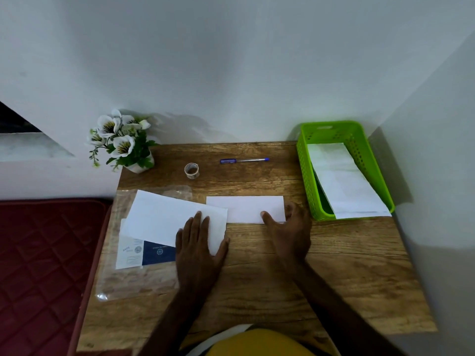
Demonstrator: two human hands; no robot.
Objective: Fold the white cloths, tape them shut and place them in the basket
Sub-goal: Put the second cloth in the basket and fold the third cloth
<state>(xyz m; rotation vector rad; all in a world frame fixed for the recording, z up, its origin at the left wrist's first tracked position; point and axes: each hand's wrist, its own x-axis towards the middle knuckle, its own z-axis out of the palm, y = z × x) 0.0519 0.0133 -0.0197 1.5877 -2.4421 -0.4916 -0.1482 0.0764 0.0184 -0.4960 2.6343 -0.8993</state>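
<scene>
A flat white cloth (164,219) lies tilted at the left of the wooden table (257,278), on top of other white pieces. My left hand (199,250) rests flat on its right corner, fingers straight. A second folded white cloth (244,208) lies flat in the middle. My right hand (290,227) is at its right end, thumb on top near the front edge and fingers at the right edge. A green basket (305,170) at the back right holds several folded white cloths (341,181). A small tape roll (191,170) stands behind the cloths.
A blue pen (244,160) lies at the back of the table. A pot of white flowers (123,142) stands at the back left corner. A clear plastic sleeve (123,281) with a white and blue card (146,253) lies under the left cloth. Walls close the back and right.
</scene>
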